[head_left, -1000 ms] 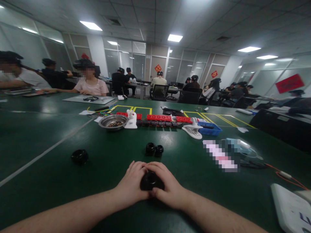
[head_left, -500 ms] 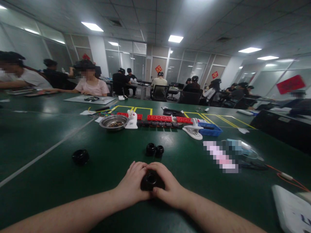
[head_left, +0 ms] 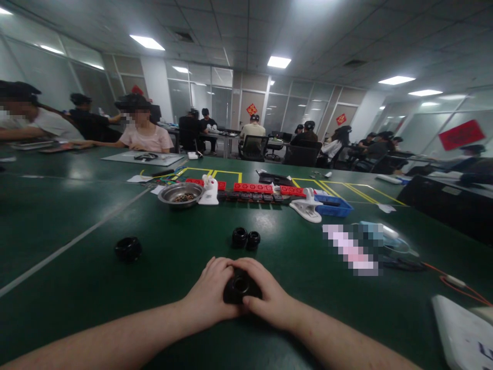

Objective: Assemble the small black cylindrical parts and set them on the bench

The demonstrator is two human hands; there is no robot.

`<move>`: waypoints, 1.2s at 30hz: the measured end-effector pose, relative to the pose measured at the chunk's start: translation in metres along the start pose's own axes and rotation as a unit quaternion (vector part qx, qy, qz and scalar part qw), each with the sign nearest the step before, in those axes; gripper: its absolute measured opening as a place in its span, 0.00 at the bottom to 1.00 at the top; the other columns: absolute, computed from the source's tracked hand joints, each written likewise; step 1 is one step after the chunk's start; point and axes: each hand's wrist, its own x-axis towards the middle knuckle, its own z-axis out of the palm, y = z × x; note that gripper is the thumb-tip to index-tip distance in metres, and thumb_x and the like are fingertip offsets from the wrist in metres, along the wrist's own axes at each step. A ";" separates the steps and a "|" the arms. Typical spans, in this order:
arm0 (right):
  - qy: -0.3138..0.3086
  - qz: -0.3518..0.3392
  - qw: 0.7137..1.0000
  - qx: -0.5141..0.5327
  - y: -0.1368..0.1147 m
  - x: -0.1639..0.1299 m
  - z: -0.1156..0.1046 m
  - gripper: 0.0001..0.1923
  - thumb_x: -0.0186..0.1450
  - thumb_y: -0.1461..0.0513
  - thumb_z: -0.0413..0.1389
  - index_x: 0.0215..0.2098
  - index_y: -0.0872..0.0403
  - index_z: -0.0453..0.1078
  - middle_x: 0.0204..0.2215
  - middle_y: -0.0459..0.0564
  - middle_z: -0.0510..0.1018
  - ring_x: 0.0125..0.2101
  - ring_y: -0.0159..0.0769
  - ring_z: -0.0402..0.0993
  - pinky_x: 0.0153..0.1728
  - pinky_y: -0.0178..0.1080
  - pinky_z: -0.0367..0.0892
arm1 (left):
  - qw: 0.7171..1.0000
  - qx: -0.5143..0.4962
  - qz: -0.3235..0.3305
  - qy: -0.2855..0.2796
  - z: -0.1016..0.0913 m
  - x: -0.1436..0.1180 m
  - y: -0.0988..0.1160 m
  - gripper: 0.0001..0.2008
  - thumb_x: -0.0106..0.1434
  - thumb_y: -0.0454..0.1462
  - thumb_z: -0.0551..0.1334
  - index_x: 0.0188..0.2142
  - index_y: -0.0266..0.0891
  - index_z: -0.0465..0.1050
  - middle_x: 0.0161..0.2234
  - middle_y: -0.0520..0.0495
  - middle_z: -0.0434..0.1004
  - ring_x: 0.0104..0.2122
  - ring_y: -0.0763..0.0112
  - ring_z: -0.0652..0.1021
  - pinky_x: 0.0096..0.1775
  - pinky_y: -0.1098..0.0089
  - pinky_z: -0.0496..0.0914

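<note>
Both of my hands rest on the green table [head_left: 115, 288] and close around one black round part [head_left: 239, 288] with a hole in its top. My left hand [head_left: 210, 298] grips its left side, my right hand [head_left: 269, 298] its right side, fingertips meeting behind it. Two more small black round parts [head_left: 245, 238] sit side by side just beyond my hands. Another black ring-shaped part [head_left: 128, 248] lies alone to the left.
Further back stand a metal bowl [head_left: 181, 193] of small pieces, a white holder [head_left: 210, 191], red and black strips [head_left: 254, 188], a white clamp [head_left: 306, 207] and a blue tray [head_left: 331, 204]. A white device [head_left: 462, 334] lies at the right. Other people sit at tables behind.
</note>
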 end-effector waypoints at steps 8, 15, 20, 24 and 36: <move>0.048 0.058 0.996 -0.037 0.003 0.001 0.004 0.20 0.51 0.55 0.59 0.40 0.54 0.61 0.38 0.50 0.65 0.39 0.39 0.64 0.41 0.42 0.61 | 1.000 0.004 0.004 0.000 0.001 0.000 -0.001 0.21 0.43 0.47 0.65 0.36 0.40 0.67 0.41 0.45 0.65 0.44 0.55 0.66 0.50 0.51 0.57; 0.000 0.026 1.000 0.003 0.000 0.000 0.000 0.26 0.56 0.54 0.53 0.51 0.54 0.55 0.47 0.54 0.63 0.47 0.42 0.59 0.48 0.45 0.55 | 1.000 -0.002 -0.002 -0.009 -0.002 0.001 0.002 0.23 0.43 0.46 0.65 0.38 0.39 0.67 0.41 0.45 0.66 0.43 0.56 0.66 0.47 0.54 0.60; 0.042 0.072 0.996 -0.014 0.005 0.000 0.004 0.25 0.50 0.52 0.59 0.41 0.54 0.59 0.37 0.49 0.65 0.37 0.39 0.64 0.38 0.41 0.62 | 1.000 0.005 0.006 -0.007 0.001 0.002 -0.001 0.21 0.43 0.46 0.65 0.34 0.38 0.67 0.41 0.44 0.65 0.43 0.56 0.66 0.47 0.54 0.60; 0.031 0.041 0.999 -0.018 0.004 0.002 0.002 0.19 0.51 0.57 0.59 0.39 0.53 0.62 0.38 0.49 0.65 0.39 0.38 0.63 0.41 0.41 0.61 | 1.000 0.003 -0.003 -0.007 0.001 0.001 0.000 0.25 0.43 0.45 0.65 0.40 0.39 0.66 0.41 0.44 0.65 0.43 0.55 0.66 0.50 0.52 0.56; 0.033 0.092 0.995 0.026 0.006 -0.001 0.005 0.26 0.47 0.56 0.62 0.40 0.53 0.58 0.36 0.48 0.65 0.36 0.37 0.63 0.36 0.39 0.62 | 1.000 0.004 -0.007 -0.019 0.000 0.002 0.000 0.22 0.43 0.44 0.65 0.37 0.38 0.66 0.43 0.43 0.64 0.45 0.54 0.66 0.50 0.51 0.56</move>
